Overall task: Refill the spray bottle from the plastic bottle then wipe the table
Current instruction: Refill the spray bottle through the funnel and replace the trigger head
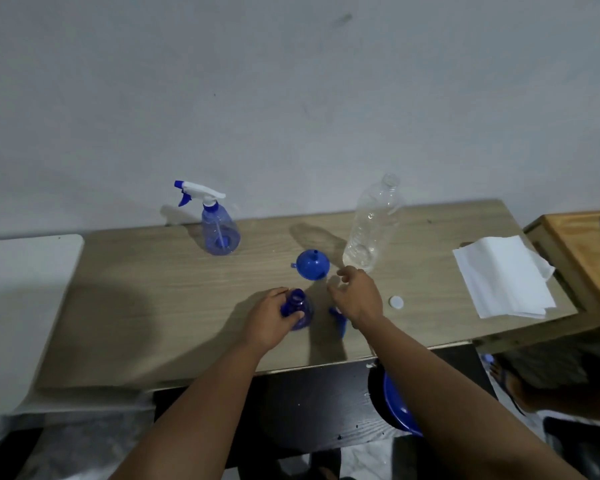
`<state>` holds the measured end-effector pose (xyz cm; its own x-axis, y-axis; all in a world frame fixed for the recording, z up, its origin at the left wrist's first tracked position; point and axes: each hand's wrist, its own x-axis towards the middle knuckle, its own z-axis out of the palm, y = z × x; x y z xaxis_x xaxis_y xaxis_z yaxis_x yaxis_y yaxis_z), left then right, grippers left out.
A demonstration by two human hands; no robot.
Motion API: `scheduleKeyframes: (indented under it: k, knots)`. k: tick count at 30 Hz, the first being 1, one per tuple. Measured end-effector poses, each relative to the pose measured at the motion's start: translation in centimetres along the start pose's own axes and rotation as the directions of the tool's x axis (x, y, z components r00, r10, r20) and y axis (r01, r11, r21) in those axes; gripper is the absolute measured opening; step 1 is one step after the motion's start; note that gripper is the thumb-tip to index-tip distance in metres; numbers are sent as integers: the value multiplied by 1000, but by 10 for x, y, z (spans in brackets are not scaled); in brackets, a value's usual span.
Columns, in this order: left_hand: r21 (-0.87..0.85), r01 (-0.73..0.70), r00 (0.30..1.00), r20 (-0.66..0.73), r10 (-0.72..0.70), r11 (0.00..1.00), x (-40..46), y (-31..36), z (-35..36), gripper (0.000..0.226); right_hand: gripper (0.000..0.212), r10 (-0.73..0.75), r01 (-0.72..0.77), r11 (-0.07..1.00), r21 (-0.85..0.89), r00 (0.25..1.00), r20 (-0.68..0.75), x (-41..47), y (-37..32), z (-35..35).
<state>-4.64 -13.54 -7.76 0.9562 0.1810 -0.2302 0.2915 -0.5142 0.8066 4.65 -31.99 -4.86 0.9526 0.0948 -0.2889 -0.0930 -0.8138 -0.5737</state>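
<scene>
Presently I log the left hand (pixel 270 315): fingers curled round the neck of an open blue spray bottle (pixel 299 310), which stands upright on the bench (pixel 153 306) near the front edge, its mouth uncovered. Right hand (pixel 355 292): above the bench just right of that bottle, fingers loosely bent and reaching forward, holding nothing that I can see. Under its wrist I note a blue part (pixel 340 322) lying on the bench, mostly hidden; I cannot tell for certain what it is.

Just beyond the right hand's fingers: a blue funnel (pixel 311 265), resting wide end down with its spout pointing up. Just beside the funnel, to the right: the clear plastic bottle (pixel 373 225), uncapped, upright, a little liquid at its bottom. A small white cap (pixel 396 302) lies flat on the bench right of the right hand.

Further out: a second spray bottle (pixel 219 225), blue body with white and blue trigger head fitted, upright at the back of the bench by the wall (pixel 291 81). At the bench's right end: a stack of white paper towels (pixel 503 278), slightly fanned.
</scene>
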Motion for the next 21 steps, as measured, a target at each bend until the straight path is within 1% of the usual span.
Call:
scheduleKeyframes:
  k: [3, 4, 6, 8, 11, 13, 17, 18, 19, 20, 21]
  knots:
    - [5, 10, 999, -30, -10, 1000, -3, 4, 3, 49, 34, 82, -76, 982, -173, 996, 28, -9, 21, -22]
    - [5, 11, 999, -32, -11, 1000, -5, 6, 4, 47, 35, 123, -106, 963, -249, 991, 55, -10, 27, -27]
    - [20, 5, 1000, -30, -5, 1000, -8, 9, 8, 45, 49, 192, -136, 922, -362, 973, 124, -13, 35, -34]
    - [19, 21, 999, -28, -20, 1000, -11, 11, 12, 46, 55, 221, -131, 897, -422, 960, 171, -13, 39, -33]
    - [18, 49, 998, -31, -49, 999, -16, 13, 16, 48, 41, 196, -93, 884, -459, 964, 182, -11, 47, -18]
    - [12, 69, 997, -32, -69, 998, -17, 15, 18, 48, 32, 177, -83, 901, -426, 967, 185, -11, 49, -12]
    - [-1, 85, 995, -46, -85, 996, -19, 19, 21, 42, 32, 145, -73, 940, -335, 970, 196, -3, 46, -20]
    - [-6, 84, 995, -50, -84, 996, -19, 19, 21, 41, 33, 133, -83, 961, -265, 975, 176, 0, 39, -28]
    - [-4, 93, 995, -48, -93, 996, -20, 19, 21, 40, 35, 105, -81, 984, -159, 983, 153, 4, 32, -36]
    - [-7, 99, 994, -44, -99, 995, -20, 20, 20, 38, 37, 69, -69, 998, -3, 989, 132, 7, 22, -46]
    - [-14, 103, 994, -44, -104, 995, -20, 21, 20, 37, 37, 26, -46, 981, 187, 994, 109, 7, 11, -55]
